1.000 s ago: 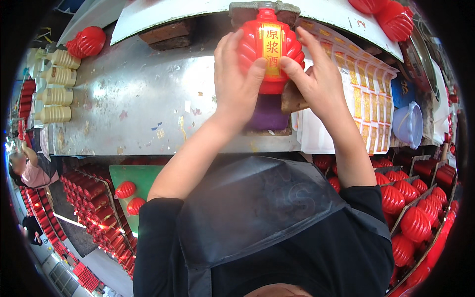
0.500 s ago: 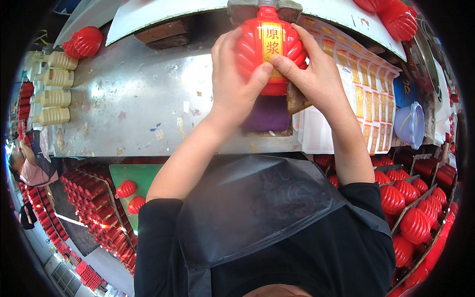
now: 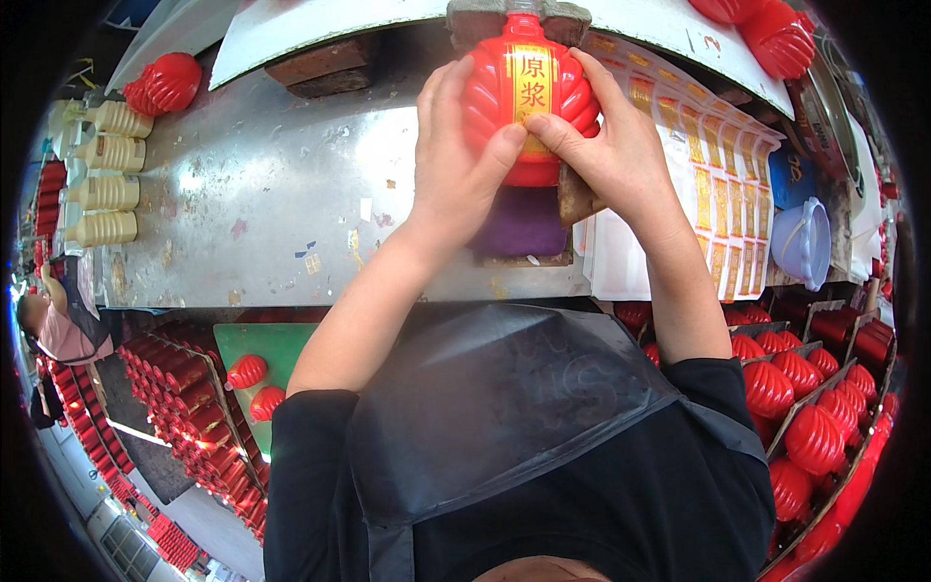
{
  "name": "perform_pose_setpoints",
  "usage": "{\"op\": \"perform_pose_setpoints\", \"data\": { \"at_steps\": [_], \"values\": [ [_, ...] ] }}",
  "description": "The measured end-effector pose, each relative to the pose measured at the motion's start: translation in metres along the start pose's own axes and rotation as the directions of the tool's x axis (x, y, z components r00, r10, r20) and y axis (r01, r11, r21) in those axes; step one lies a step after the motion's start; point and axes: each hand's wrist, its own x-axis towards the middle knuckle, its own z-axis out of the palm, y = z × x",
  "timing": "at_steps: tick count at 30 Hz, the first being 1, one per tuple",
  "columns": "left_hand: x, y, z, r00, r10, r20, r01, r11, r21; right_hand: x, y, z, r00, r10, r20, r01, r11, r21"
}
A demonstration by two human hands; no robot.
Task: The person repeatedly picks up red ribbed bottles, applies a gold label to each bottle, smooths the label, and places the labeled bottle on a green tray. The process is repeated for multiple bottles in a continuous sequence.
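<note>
A glossy red ribbed bottle (image 3: 489, 81) rests with its neck in a worn grey notched block (image 3: 567, 27). A gold and yellow label (image 3: 532, 95) runs down its front. My left hand (image 3: 448, 145) is curved round the bottle's left side, its thumb lying by the label's lower left edge. From the right, my right hand (image 3: 626, 141) grips the other side, the thumb pressed on the label. Below the bottle, a purple cloth or pad (image 3: 524, 223) covers part of a wooden support (image 3: 582, 197).
Sheets of gold labels (image 3: 718, 194) lie at right, next to a lilac bucket (image 3: 801, 244). Several pale yellow bottles (image 3: 105, 188) and a red bottle (image 3: 165, 83) stand at left on the metal table (image 3: 242, 223). Crates of red bottles (image 3: 815, 441) sit at lower right. Another person (image 3: 68, 325) is far left.
My left thumb has slid slightly left, off the label. My right thumb has shifted a little toward the left on it. The bottle stays in place.
</note>
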Motion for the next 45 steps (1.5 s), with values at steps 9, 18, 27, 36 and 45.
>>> {"op": "perform_pose_setpoints", "data": {
  "at_steps": [9,18,27,36,45],
  "values": [
    [0.001,0.008,0.005,0.979,-0.203,0.010,0.195,0.930,-0.312,0.005,0.011,-0.003,0.999,-0.040,0.033,0.038,0.996,0.085],
    [0.003,0.013,0.006,0.971,-0.240,-0.017,0.227,0.936,-0.268,0.003,0.006,-0.003,0.997,-0.071,-0.004,0.071,0.995,-0.064],
    [0.002,0.013,0.005,0.973,-0.231,-0.019,0.220,0.946,-0.237,0.005,0.008,-0.006,1.000,-0.015,0.023,0.016,1.000,-0.026],
    [0.004,0.009,0.006,0.984,-0.173,-0.031,0.164,0.968,-0.188,0.026,-0.025,-0.040,0.967,-0.250,0.040,0.222,0.914,0.340],
    [0.003,0.000,0.004,0.995,-0.101,-0.018,0.094,0.964,-0.249,0.002,-0.018,-0.031,0.479,-0.877,0.032,0.809,0.427,-0.405]
  ]
}}
